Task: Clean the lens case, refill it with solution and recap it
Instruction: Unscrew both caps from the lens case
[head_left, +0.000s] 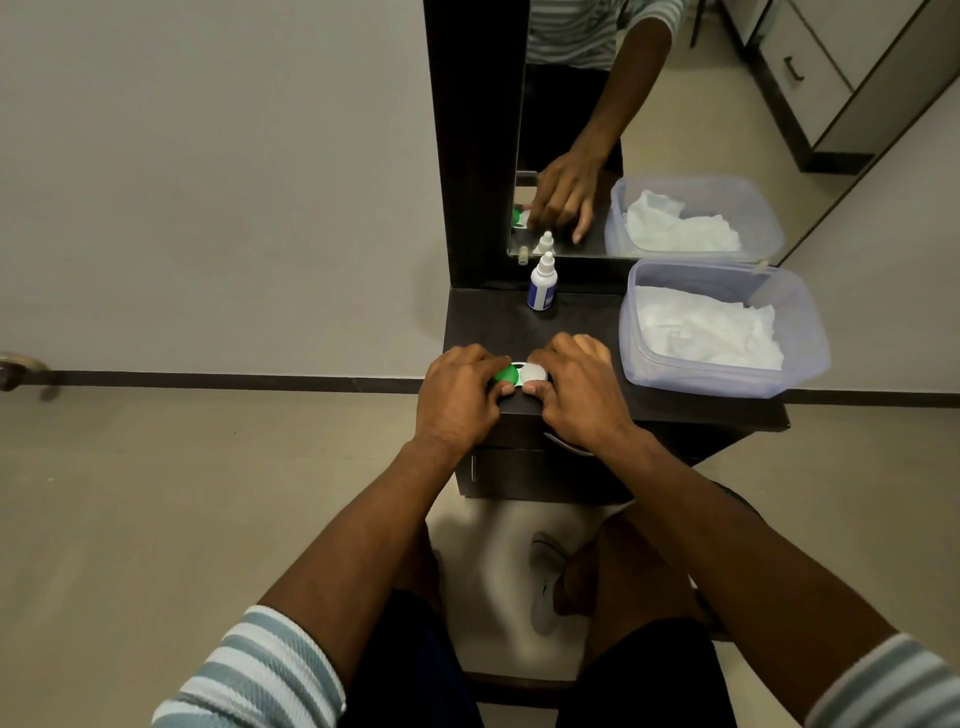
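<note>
Your left hand (457, 400) gripped the green cap (505, 375) and your right hand (576, 395) the white cap (535, 372) of the lens case (520, 375), fingers and thumbs curled round each. The case sat at the dark table's (571, 322) front edge; the solution bottle (541, 283) stood behind it, the tissue-filled plastic tub (727, 382) to its right.
</note>
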